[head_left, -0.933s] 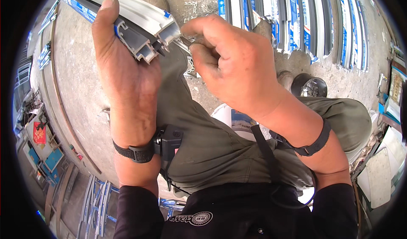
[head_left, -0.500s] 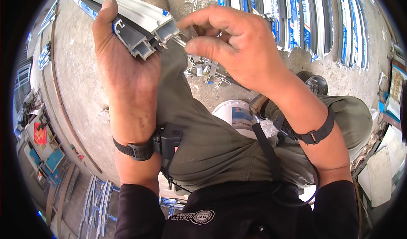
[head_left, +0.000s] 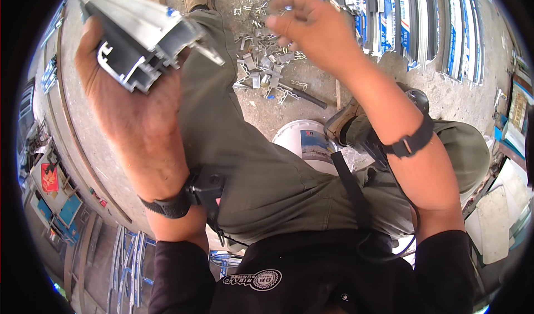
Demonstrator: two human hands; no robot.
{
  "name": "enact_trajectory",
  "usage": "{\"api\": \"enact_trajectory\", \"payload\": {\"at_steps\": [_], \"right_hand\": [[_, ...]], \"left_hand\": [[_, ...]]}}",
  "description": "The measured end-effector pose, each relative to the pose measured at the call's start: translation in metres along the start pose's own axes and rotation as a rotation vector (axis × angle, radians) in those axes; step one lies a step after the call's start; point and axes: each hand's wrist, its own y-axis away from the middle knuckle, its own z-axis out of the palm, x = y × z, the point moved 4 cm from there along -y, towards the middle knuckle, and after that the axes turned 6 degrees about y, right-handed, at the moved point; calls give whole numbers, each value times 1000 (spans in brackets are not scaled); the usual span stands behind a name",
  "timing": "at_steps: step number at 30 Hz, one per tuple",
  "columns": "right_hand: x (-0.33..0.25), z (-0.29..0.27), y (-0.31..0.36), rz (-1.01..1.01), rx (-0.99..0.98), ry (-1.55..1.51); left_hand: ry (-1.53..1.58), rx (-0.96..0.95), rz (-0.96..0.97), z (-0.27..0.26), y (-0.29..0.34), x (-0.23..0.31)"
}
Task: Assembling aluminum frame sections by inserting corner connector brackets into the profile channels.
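My left hand (head_left: 139, 111) is wrapped round a length of aluminium window profile (head_left: 133, 24), one side white and the other dark grey, with hollow chambers at its cut end. A pale, pointed metal strip (head_left: 210, 52) sticks out sideways from that end. My right hand (head_left: 320, 33) is apart from the profile, over the floor to its right. Its fingers are loosely bent with a gap between thumb and forefinger, and nothing shows between them. Below it, small cut metal pieces (head_left: 267, 72) lie heaped on the concrete, with a dark rod (head_left: 303, 96) beside them.
Several long profiles (head_left: 387, 24) in blue and white film lie at the far right, with another bundle (head_left: 463, 35) beyond. A white bucket (head_left: 286, 138) stands between my legs. Metal frames (head_left: 127, 264) lie at the lower left. Boards (head_left: 495, 225) lean at the right edge.
My left hand has moved left and down with the profile. My right hand has let go of the strip at its end and moved up and right, away from it.
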Motion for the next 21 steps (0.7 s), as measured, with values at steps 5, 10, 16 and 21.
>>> {"api": "enact_trajectory", "payload": {"at_steps": [5,10,16,21], "right_hand": [[111,49,-2,142,-298,833],[188,101,26,339,-354,979],[243,96,45,571,-262,860],[247,113,42,386,-378,867]], "left_hand": [[-384,332,301,4,6,1],[-238,249,243,-7,20,31],[-113,210,115,-14,18,30],[-319,271,55,5,19,21]]}}
